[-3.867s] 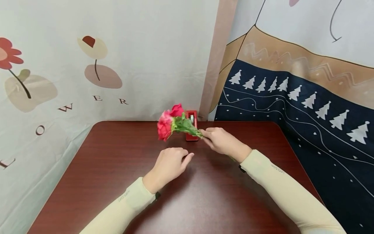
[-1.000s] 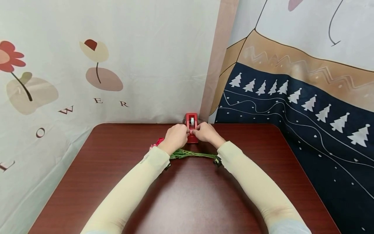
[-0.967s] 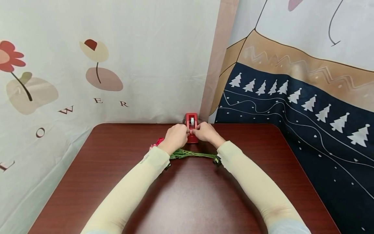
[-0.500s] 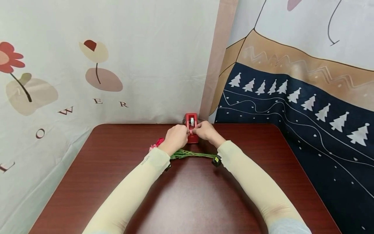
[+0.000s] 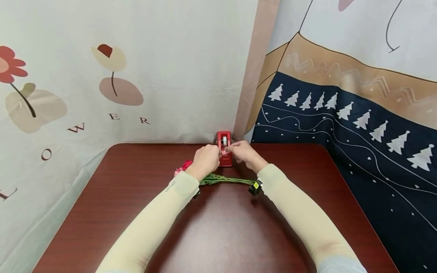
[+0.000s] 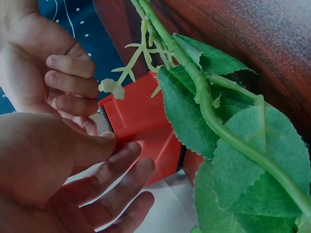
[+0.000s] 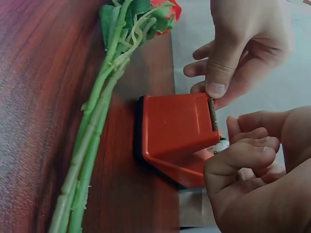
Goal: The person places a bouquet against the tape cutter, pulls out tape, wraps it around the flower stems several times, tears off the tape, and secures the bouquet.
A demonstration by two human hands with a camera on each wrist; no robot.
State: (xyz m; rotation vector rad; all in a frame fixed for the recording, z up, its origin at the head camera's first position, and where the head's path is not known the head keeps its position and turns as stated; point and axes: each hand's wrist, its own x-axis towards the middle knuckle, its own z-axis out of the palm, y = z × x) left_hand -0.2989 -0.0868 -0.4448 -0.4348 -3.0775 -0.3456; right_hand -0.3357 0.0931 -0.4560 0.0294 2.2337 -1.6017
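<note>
A red tape dispenser (image 5: 225,161) stands at the table's far edge, its serrated cutter facing the hands in both wrist views. My left hand (image 5: 206,162) pinches the cutter end at one corner, its thumb (image 7: 218,87) on the edge and the other fingers loosely bent. My right hand (image 5: 244,151) is at the cutter's other side, fingers curled, thumb and index fingertips together at the tape; the clear film itself barely shows. Artificial roses with green stems (image 5: 232,180) lie crosswise in front of the dispenser, partly hidden by the left wrist. Green leaves (image 6: 252,160) fill the left wrist view.
The dark red-brown wooden table (image 5: 225,227) reaches toward me. A pale curtain (image 5: 184,68) hangs right behind its far edge. A navy cloth with white trees (image 5: 341,151) hangs along the right. A small black camera (image 5: 254,187) sits under the right wrist.
Earlier the right hand held the roses up over the table; now they lie down and both hands are at the dispenser. Over the last half second, the right hand shifts slightly back and right.
</note>
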